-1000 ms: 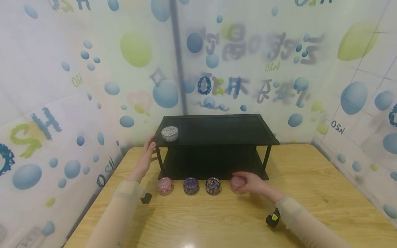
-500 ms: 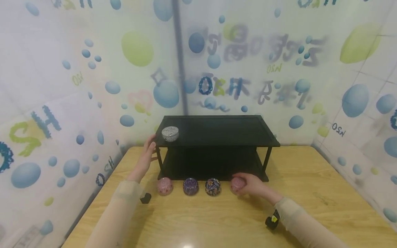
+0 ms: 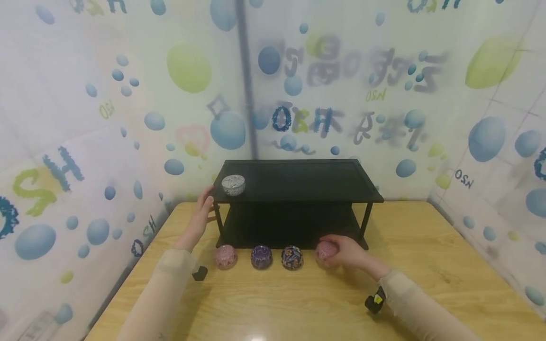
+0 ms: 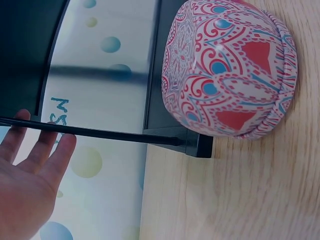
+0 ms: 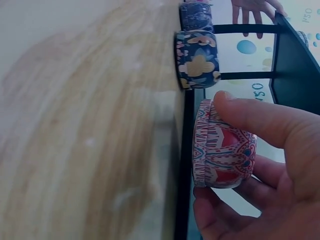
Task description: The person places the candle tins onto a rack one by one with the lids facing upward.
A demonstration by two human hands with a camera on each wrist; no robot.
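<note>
My right hand (image 3: pixel 347 252) pinches a round pink patterned tin (image 5: pixel 227 147) between thumb and fingers, right in front of the black two-tier shelf (image 3: pixel 294 182). The thumb lies on one side of the tin, the fingers on the other. At the shelf's left end, my left hand (image 3: pixel 200 219) has its fingers extended against the thin corner post (image 4: pixel 105 133). A second pink tin (image 4: pixel 230 70) stands by the shelf's front left corner. Between the pink tins sit a purple tin (image 3: pixel 261 257) and a navy floral tin (image 5: pixel 199 60). A silver-grey tin (image 3: pixel 233 185) rests on the top tier's left end.
The shelf's lower tier (image 3: pixel 290 225) lies behind the row of tins. A wooden table (image 3: pixel 264 303) carries everything. Behind it hangs a pale curtain (image 3: pixel 187 137) printed with blue and green drops.
My right hand and the pink tin in it have risen very slightly toward the shelf. My left hand stays at the post, and the other tins stand where they were.
</note>
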